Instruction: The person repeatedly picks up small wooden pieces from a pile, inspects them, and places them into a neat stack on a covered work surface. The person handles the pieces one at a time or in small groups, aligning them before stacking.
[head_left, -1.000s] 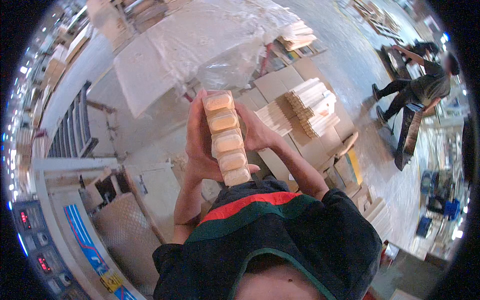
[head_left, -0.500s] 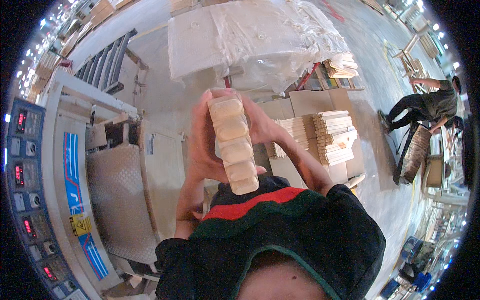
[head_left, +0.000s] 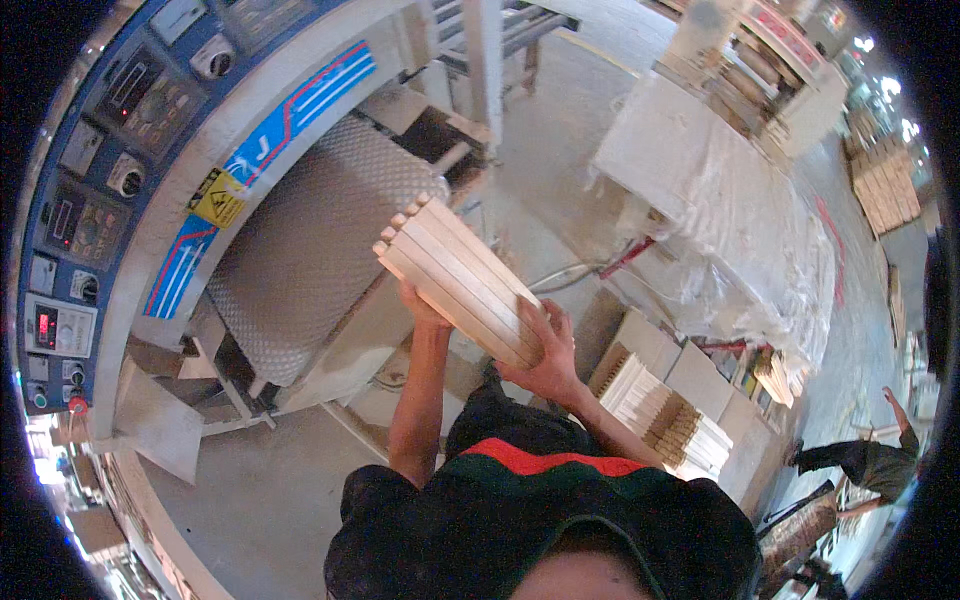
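A bundle of several pale wooden slats [head_left: 470,283] with rounded ends is held tilted in front of my body. My left hand [head_left: 425,306] is closed around its underside near the far-left end, most of the fingers hidden beneath the wood. At the near-right end my right hand [head_left: 548,350] grips the slats, thumb below and fingers over the edge. The far-left end of the bundle reaches over the edge of the textured conveyor belt [head_left: 310,250] of a machine.
A blue control panel [head_left: 125,180] with knobs and displays lines the machine on the left. More slats [head_left: 665,415] are stacked on cardboard at right. A plastic-wrapped pallet load [head_left: 720,200] stands beyond. At the far right, a person [head_left: 870,465] bends beside a patterned roll.
My view and body have turned left toward the machine. The bundle, seen end-on before, now lies lengthwise, its far end by the belt. My right hand has shifted to its near end.
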